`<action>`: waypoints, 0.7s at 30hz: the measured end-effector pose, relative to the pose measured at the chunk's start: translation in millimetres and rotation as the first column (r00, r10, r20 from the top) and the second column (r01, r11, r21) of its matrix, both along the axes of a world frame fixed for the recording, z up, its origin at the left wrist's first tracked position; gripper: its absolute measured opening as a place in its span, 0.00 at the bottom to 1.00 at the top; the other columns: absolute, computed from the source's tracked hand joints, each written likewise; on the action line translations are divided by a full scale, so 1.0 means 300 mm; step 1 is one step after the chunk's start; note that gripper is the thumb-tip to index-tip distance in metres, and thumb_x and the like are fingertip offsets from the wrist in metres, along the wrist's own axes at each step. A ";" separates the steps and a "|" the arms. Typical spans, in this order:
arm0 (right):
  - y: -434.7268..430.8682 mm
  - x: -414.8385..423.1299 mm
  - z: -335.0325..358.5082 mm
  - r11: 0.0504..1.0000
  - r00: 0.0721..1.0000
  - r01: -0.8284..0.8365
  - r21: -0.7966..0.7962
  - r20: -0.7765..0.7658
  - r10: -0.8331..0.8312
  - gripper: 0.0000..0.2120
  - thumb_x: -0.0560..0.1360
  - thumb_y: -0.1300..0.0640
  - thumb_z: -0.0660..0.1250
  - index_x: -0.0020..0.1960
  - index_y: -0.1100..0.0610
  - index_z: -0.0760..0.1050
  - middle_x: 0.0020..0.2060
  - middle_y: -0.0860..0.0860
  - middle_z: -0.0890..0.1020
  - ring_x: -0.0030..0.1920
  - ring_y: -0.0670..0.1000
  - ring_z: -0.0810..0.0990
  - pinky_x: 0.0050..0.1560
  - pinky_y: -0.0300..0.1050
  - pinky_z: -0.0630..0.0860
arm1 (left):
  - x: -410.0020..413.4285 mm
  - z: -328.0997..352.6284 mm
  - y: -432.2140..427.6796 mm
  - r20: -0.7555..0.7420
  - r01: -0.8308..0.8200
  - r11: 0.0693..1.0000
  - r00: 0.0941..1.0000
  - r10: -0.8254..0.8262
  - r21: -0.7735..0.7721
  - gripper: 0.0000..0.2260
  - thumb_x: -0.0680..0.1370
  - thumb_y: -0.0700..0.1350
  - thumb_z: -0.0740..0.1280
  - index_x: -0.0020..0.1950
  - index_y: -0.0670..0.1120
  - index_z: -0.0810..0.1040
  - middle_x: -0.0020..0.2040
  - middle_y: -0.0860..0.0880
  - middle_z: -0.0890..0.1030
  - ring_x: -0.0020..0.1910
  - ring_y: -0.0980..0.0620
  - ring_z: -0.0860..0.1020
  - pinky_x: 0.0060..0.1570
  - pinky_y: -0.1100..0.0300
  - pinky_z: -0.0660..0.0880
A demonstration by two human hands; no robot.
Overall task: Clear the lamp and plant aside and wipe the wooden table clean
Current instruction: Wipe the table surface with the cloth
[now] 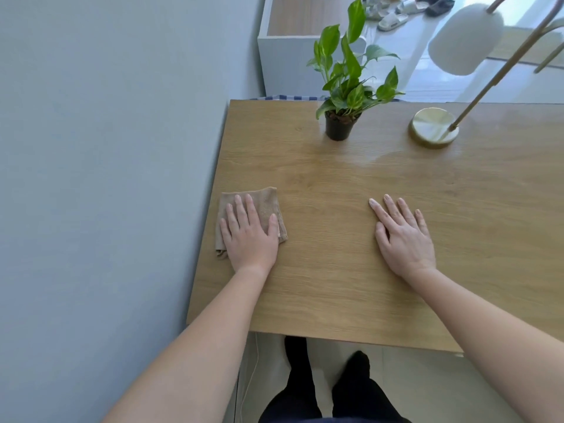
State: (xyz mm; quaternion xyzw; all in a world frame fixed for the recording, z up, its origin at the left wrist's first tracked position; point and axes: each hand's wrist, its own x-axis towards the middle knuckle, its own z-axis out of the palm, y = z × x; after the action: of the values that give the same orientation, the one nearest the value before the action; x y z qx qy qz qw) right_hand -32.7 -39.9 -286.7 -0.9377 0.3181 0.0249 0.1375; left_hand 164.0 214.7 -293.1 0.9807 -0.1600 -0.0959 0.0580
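**Cloth pinned at the left edge**

Pressing a folded tan cloth [265, 199] flat with the left hand [248, 236], fingers straight and close together, at the left edge of the light wooden table [320, 270]. Resting the right hand [404, 239] palm-down mid-table, fingers slightly spread, holding nothing. Along the far edge: green leafy plant in a black pot [339, 128]; right of it, brass-based lamp with white shade [433, 126].

The left hand [248, 236] and right hand [404, 239] are bare, with short plain nails. The forearms [195, 346] behind them are uncovered back to the near edge of view. Below and between the wrists, both legs wear dark trousers [305, 392], and the feet [357, 363] are covered in black.
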 end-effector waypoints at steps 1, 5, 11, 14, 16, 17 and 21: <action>-0.016 -0.024 0.000 1.000 1.000 0.013 -0.006 -0.004 -0.013 0.27 0.87 0.45 0.49 0.85 0.33 0.49 0.85 0.42 0.54 0.86 0.48 0.48 0.86 0.56 0.44 | -0.028 -0.001 -0.019 0.001 0.009 1.000 1.000 -0.009 0.002 0.36 0.86 0.66 0.43 0.88 0.47 0.42 0.89 0.45 0.45 0.88 0.43 0.44 0.85 0.42 0.44; -0.142 -0.132 0.014 0.995 0.995 0.097 -0.021 -0.019 -0.097 0.27 0.86 0.42 0.46 0.84 0.31 0.49 0.85 0.42 0.56 0.86 0.50 0.51 0.85 0.57 0.47 | -0.114 -0.009 -0.117 0.011 0.022 1.000 1.000 -0.022 0.003 0.36 0.86 0.66 0.43 0.88 0.46 0.44 0.88 0.44 0.46 0.88 0.42 0.46 0.85 0.41 0.45; -0.286 -0.205 0.017 0.968 0.967 0.253 -0.001 -0.018 -0.253 0.29 0.83 0.40 0.44 0.84 0.32 0.52 0.85 0.42 0.56 0.86 0.50 0.51 0.85 0.58 0.45 | -0.126 -0.014 -0.228 0.020 -0.018 1.000 1.000 0.017 0.021 0.37 0.86 0.66 0.43 0.88 0.46 0.45 0.88 0.44 0.47 0.87 0.41 0.46 0.85 0.41 0.46; -0.280 -0.196 0.004 0.967 0.967 0.253 -0.006 -0.018 -0.253 0.29 0.83 0.41 0.45 0.84 0.32 0.51 0.85 0.42 0.55 0.86 0.48 0.50 0.85 0.58 0.43 | -0.090 -0.008 -0.344 0.017 0.044 0.999 0.999 -0.044 0.019 0.37 0.86 0.66 0.43 0.88 0.46 0.44 0.88 0.44 0.46 0.88 0.42 0.46 0.85 0.41 0.45; -0.283 -0.197 0.003 0.969 0.969 0.246 -0.007 -0.020 -0.246 0.29 0.84 0.41 0.46 0.84 0.32 0.51 0.85 0.41 0.54 0.86 0.48 0.50 0.85 0.57 0.43 | -0.050 -0.005 -0.436 0.010 0.066 0.998 0.998 -0.066 0.012 0.36 0.86 0.66 0.44 0.88 0.46 0.43 0.88 0.44 0.45 0.88 0.42 0.45 0.85 0.42 0.43; -0.286 -0.198 0.002 0.970 0.970 0.244 -0.008 -0.021 -0.244 0.29 0.84 0.41 0.46 0.84 0.32 0.51 0.85 0.41 0.54 0.86 0.48 0.50 0.85 0.57 0.43 | -0.030 -0.003 -0.480 0.001 0.063 0.998 0.998 -0.063 0.010 0.36 0.86 0.66 0.44 0.88 0.46 0.42 0.89 0.44 0.45 0.88 0.42 0.44 0.85 0.42 0.43; -0.303 -0.200 -0.009 0.967 0.967 0.251 -0.044 -0.034 -0.253 0.30 0.83 0.42 0.48 0.84 0.33 0.52 0.85 0.41 0.56 0.86 0.48 0.51 0.85 0.57 0.44 | 0.012 -0.010 -0.640 -0.004 0.031 0.999 1.000 -0.031 -0.013 0.37 0.86 0.66 0.45 0.88 0.45 0.44 0.89 0.43 0.47 0.88 0.42 0.45 0.85 0.41 0.45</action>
State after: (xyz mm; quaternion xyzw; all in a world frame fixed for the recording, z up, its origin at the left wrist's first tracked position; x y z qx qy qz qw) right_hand -92.8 -130.9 -289.4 -0.8915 0.4377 0.0193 0.1148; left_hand 167.6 22.8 -296.1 0.9776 -0.1755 -0.0979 0.0631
